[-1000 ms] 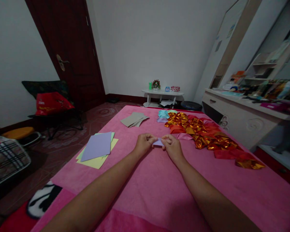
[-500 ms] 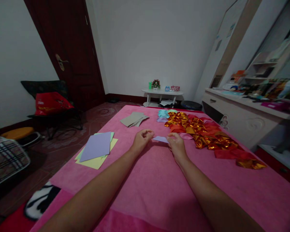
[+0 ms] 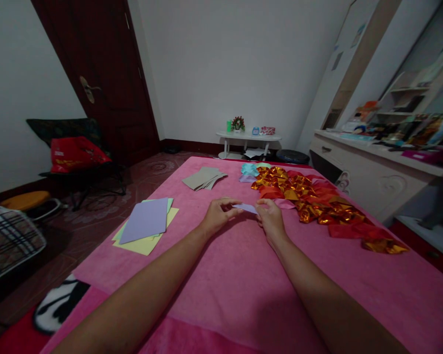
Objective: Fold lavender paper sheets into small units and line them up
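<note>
Both my hands are over the middle of a pink cloth-covered table point(image 3: 243, 295). Between them is a small folded piece of lilac paper point(image 3: 246, 208). My left hand point(image 3: 218, 215) pinches its left end with curled fingers. My right hand point(image 3: 268, 219) grips its right end. The paper is just above the cloth.
A stack of lilac, green and yellow sheets point(image 3: 145, 226) lies to the left. Grey cards point(image 3: 203, 178) lie farther back. A heap of gold and red foil pieces point(image 3: 313, 204) runs along the right, with blue and lilac folded shapes point(image 3: 249, 171) behind. A dresser point(image 3: 376, 172) stands right.
One second ago both hands pressed the paper together. Half a second ago the left hand had let go. Now the left hand pinches the paper's left end again. The view shifted slightly.
</note>
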A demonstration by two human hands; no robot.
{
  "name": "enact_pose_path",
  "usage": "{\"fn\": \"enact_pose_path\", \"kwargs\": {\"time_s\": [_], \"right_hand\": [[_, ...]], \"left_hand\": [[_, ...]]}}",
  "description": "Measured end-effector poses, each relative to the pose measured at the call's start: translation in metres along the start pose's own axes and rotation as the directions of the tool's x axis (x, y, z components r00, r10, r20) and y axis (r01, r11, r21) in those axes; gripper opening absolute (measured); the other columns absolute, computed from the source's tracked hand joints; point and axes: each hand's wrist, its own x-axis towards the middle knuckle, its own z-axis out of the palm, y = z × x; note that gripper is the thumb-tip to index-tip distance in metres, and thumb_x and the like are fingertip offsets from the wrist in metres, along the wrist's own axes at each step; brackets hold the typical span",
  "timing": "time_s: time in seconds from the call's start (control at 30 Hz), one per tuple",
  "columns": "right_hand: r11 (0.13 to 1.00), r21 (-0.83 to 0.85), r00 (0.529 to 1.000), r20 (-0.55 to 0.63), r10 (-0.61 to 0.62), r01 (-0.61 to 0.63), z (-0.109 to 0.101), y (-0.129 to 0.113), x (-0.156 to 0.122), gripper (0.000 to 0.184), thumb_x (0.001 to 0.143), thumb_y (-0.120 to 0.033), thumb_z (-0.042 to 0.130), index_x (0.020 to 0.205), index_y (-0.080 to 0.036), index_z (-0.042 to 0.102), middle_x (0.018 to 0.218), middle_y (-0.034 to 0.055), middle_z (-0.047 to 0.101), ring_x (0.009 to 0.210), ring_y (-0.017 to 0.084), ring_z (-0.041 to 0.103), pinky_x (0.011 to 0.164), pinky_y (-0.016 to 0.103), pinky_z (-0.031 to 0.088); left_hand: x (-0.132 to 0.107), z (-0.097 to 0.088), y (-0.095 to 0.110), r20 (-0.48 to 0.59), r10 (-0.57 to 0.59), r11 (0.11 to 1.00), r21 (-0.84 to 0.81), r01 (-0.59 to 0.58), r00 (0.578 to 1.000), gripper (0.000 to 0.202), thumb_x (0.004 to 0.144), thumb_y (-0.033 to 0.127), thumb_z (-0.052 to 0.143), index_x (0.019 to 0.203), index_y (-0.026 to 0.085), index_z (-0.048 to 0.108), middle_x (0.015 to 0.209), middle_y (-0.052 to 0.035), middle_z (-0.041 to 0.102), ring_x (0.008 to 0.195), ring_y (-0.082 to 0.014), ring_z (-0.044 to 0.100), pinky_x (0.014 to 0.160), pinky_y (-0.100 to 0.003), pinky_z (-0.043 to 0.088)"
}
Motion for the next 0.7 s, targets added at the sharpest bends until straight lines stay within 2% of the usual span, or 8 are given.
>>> {"fn": "enact_pose_path", "kwargs": {"time_s": [0.27,0.47,0.6,0.7], "right_hand": [[1.0,-0.03,0.998,0.07,-0.003,0.005,0.0007,-0.0007,-0.0015,0.027,0.07,-0.037,0.058,0.09,-0.02,0.05,0.041,-0.0109,0.043,0.034,0.007,0.031,0.036,0.018,0.02],[0.998,-0.056,0.994,0.106,-0.02,0.026,0.002,-0.0031,-0.0034,0.024,0.071,-0.034,0.055,0.089,-0.019,0.052,0.04,-0.0108,0.041,0.034,0.007,0.03,0.037,0.018,0.02],[0.995,-0.085,0.989,0.143,-0.032,0.045,0.0027,-0.0014,-0.0038,0.022,0.074,-0.035,0.055,0.088,-0.019,0.052,0.041,-0.0105,0.041,0.036,0.008,0.031,0.038,0.019,0.021],[0.991,-0.116,0.984,0.169,-0.052,0.072,0.0035,0.001,-0.0042,0.023,0.077,-0.039,0.054,0.088,-0.019,0.053,0.043,-0.0094,0.043,0.038,0.008,0.035,0.04,0.019,0.024]], "left_hand": [[0.0011,-0.0006,-0.0034,-0.027,0.009,1.0,-0.002,-0.009,1.0,0.038,0.068,0.036,0.072,0.097,0.01,0.071,0.076,-0.0048,0.064,0.055,-0.0092,0.054,0.052,-0.022,0.044],[0.0014,-0.0011,-0.0057,-0.006,0.032,0.999,-0.004,-0.032,0.999,0.033,0.069,0.026,0.069,0.098,0.011,0.07,0.082,-0.0069,0.067,0.06,-0.0111,0.06,0.057,-0.023,0.048],[0.0019,-0.0002,-0.0056,-0.03,-0.01,1.0,-0.018,0.009,1.0,0.028,0.065,0.014,0.063,0.092,0.009,0.072,0.083,-0.0076,0.068,0.058,-0.0095,0.057,0.055,-0.021,0.045],[0.0027,-0.0003,-0.0042,-0.051,-0.072,0.997,-0.027,0.07,0.996,0.029,0.067,0.014,0.059,0.091,0.008,0.072,0.076,-0.0065,0.068,0.053,-0.0078,0.053,0.051,-0.02,0.042]]}}
